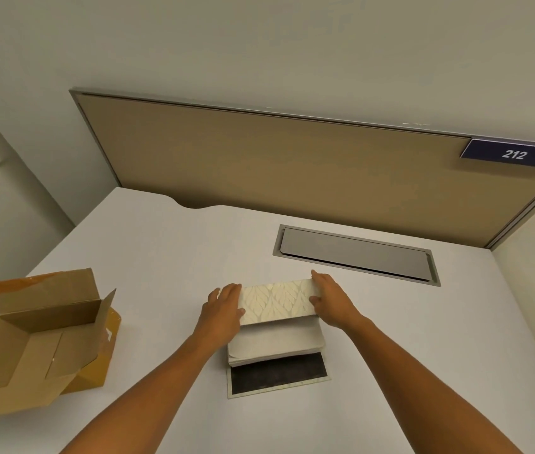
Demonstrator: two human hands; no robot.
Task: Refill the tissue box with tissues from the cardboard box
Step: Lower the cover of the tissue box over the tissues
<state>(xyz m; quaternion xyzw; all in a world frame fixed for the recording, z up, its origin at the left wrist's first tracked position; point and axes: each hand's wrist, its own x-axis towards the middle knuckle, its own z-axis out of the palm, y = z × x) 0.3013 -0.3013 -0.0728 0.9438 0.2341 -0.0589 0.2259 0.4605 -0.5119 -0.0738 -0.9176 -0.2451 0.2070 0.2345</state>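
A cream tissue box cover [277, 301] with a leaf pattern stands tilted at the middle of the white desk [168, 244]. My left hand [223, 306] grips its left end and my right hand [331, 301] grips its right end. Below the cover lies a stack of white tissues [274, 344], resting on the flat base plate [279, 376] with a dark inner surface. An open brown cardboard box [35, 342] sits at the left edge of the desk, flaps up; the part of its inside that shows looks empty.
A grey cable hatch [354, 253] is set into the desk behind the tissue box. A tan partition panel [276, 165] closes off the back, with a blue sign reading 212 [513, 154] at its right end.
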